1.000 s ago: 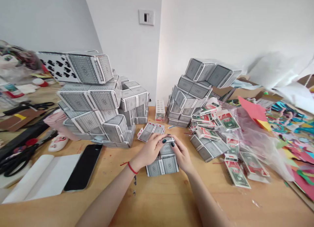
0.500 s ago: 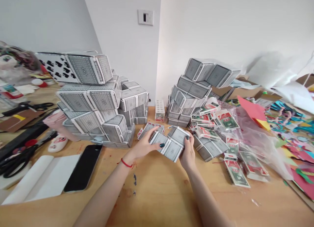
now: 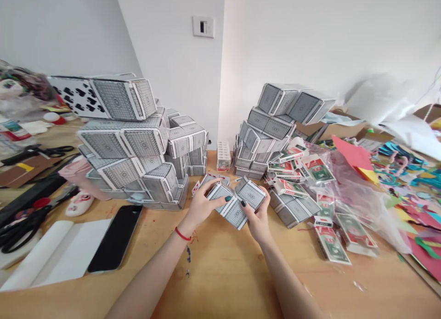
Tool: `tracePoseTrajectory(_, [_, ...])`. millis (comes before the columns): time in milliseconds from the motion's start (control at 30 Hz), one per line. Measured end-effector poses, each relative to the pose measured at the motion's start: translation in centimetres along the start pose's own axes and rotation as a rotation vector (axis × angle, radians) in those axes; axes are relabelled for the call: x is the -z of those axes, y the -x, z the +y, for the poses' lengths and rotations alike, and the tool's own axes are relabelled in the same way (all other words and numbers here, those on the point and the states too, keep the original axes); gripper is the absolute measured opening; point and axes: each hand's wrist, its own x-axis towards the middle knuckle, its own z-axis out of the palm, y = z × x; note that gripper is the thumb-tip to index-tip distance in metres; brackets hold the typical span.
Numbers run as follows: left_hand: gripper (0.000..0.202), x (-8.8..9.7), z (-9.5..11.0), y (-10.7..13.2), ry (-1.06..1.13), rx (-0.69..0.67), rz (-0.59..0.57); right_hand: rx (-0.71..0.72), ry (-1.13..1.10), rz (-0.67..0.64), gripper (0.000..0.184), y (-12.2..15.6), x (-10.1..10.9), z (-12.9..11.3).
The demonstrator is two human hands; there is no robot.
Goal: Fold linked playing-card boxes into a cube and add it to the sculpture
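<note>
Between my hands is a block made of joined playing-card cubes point(image 3: 235, 213), grey patterned backs facing out. My left hand point(image 3: 206, 203) wraps its left end, thumb on top. On the right end, my right hand point(image 3: 257, 215) closes round it with the thumb pressed on the front face. Just behind the left hand lie loose playing cards point(image 3: 214, 177) on the table. A tall stack of card blocks point(image 3: 132, 140) rises to the left. Another leaning stack point(image 3: 267, 126) stands at the back right, and a lower card block point(image 3: 294, 206) sits right of my hand.
Card boxes point(image 3: 330, 243) and clear plastic wrap point(image 3: 365, 195) lie at the right, beside coloured paper scraps point(image 3: 423, 218). To the left are a black phone point(image 3: 115, 238), folded white paper point(image 3: 65, 250) and scissors point(image 3: 31, 225). A small clear case point(image 3: 223, 156) stands near the wall.
My right thumb has moved from the right edge of the card block onto its front face. The block has tilted slightly, and my left hand keeps its hold.
</note>
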Motion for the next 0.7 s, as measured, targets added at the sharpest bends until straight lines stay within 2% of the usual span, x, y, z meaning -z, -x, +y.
tracePoseTrajectory(100, [0.063, -0.9, -0.7, 0.4, 0.229, 0.012, 0.131, -0.041, -0.127, 0.065, 0.056, 0.1, -0.3, 0.5])
tracePoseTrajectory(200, [0.069, -2.1, -1.9, 0.9, 0.495, 0.15, 0.14, -0.098, -0.186, 0.082, 0.053, 0.2, -0.4, 0.9])
tracePoseTrajectory(267, [0.069, -2.6, -2.5, 1.2, 0.616, 0.186, 0.163, -0.105, -0.142, 0.06, 0.05, 0.2, -0.2, 1.1])
tracePoseTrajectory(433, [0.059, -1.8, -2.2, 1.0, 0.574, 0.058, 0.134, 0.035, 0.06, -0.028, 0.047, -0.8, 1.1, 0.2])
tracePoseTrajectory(567, [0.053, -0.9, -1.5, 0.7, 0.519, 0.024, 0.046, -0.041, 0.154, -0.201, 0.054, -1.1, 1.4, -1.1])
tracePoseTrajectory(700, [0.053, -0.7, -1.3, 0.7, 0.51, 0.019, 0.009, -0.078, 0.17, -0.237, 0.056, -0.8, 1.1, -1.4])
